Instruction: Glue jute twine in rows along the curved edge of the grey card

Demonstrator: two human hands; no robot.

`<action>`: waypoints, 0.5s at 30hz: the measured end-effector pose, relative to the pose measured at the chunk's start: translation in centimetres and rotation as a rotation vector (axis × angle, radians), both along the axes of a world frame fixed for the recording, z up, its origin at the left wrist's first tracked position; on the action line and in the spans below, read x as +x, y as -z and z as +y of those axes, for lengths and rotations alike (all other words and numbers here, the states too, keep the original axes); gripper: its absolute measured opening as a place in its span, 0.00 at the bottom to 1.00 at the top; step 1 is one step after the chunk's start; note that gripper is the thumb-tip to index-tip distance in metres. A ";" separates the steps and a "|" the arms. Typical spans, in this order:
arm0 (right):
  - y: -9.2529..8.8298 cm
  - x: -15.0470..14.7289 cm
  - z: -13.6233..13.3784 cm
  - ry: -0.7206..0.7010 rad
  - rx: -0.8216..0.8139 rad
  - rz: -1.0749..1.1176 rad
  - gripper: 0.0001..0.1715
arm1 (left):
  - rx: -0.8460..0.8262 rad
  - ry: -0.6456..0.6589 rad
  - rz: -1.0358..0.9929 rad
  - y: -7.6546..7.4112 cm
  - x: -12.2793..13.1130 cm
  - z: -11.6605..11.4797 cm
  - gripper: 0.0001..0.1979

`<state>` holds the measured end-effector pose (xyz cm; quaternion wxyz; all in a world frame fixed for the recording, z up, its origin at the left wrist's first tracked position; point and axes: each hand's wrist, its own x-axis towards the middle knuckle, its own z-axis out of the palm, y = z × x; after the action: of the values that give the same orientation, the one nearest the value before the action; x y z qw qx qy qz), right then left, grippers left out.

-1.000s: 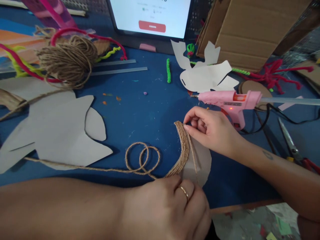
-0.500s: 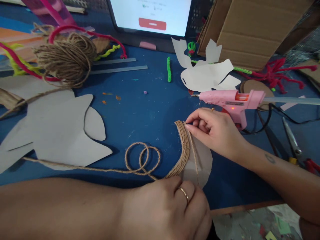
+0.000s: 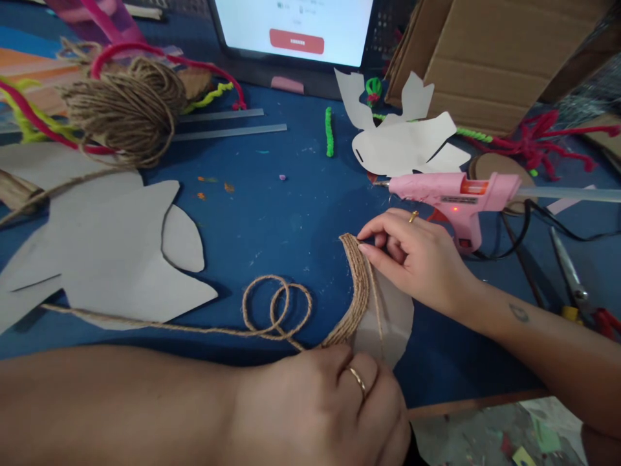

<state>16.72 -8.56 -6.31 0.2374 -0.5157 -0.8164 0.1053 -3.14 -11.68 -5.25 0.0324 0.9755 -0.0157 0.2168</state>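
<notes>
1. Live at the table (image 3: 291, 213): the left hand (image 3: 320, 404) is closed down over the lower end of the twine curve (image 3: 358, 291), pressing it onto a paper cut-out (image 3: 388, 323).
2. The right hand (image 3: 412, 262) has a tight grip, pinching the curve's top end between thumb and fingertips.
3. The curve's packed rows run along the paper's left edge, right between both hands, and a loose tail (image 3: 276, 310) loops away toward a grey cut-out (image 3: 97, 252).
4. Just past the right hand sits a pink glue gun (image 3: 456, 200), red light on, its small label unreadable.
5. Up top, a tablet (image 3: 291, 32) shows a red button, its writing too small to read, beside a cardboard box (image 3: 485, 65).
</notes>
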 end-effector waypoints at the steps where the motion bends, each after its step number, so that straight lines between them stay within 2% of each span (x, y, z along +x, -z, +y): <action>1: 0.0 0.0 0.0 0.004 0.002 -0.007 0.04 | -0.001 -0.003 -0.002 0.0 0.0 0.0 0.09; 11: 0.0 -0.2 0.1 0.017 -0.033 -0.012 0.07 | -0.026 0.000 0.025 0.5 -0.5 -0.5 0.15; 15: 0.1 -0.2 0.2 0.009 -0.037 -0.006 0.05 | -0.024 0.008 0.043 0.4 -0.6 -0.4 0.15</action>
<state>16.52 -8.41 -6.36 0.2259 -0.5242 -0.8127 0.1175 -3.72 -12.12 -5.65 0.0454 0.9795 -0.0161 0.1957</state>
